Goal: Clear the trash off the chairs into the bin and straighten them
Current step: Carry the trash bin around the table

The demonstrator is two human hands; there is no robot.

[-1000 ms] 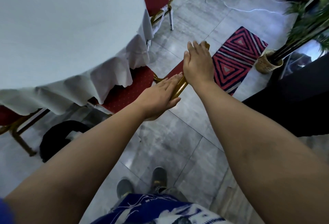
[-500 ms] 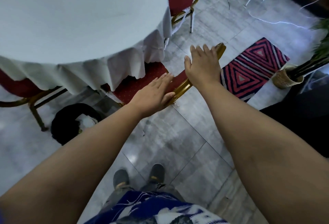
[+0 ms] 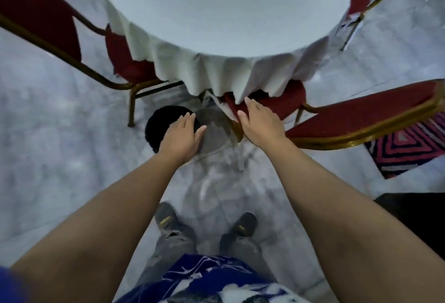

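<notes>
We are standing close to the round table, and our shoes (image 3: 243,224) are resting on a glossy tile floor (image 3: 60,163) that is blurring with head motion; a slip or a mis-step is the nearest hazard we are judging. Our left hand (image 3: 181,134) is hovering flat, fingers together and holding nothing, directly above the black bin (image 3: 159,122) that is sitting on the floor just beside the table. Our right hand (image 3: 261,123) is lying palm-down, fingers closed side by side and gripping nothing, at the corner of the nearest red chair (image 3: 361,114), where a pale crumpled scrap (image 3: 222,107) is lying at the seat edge; we cannot tell whether the fingertips are touching it. We are noting that the scrap is overhanging the seat: a careless sweep could be sending it onto the floor, not into the bin. The white tablecloth (image 3: 216,71) is draping over the chair seat, so a grab here is risking a snag and a pulled cloth. Farther off, another red chair (image 3: 43,18) is standing askew at the left; its gold legs are inviting a trip.
</notes>
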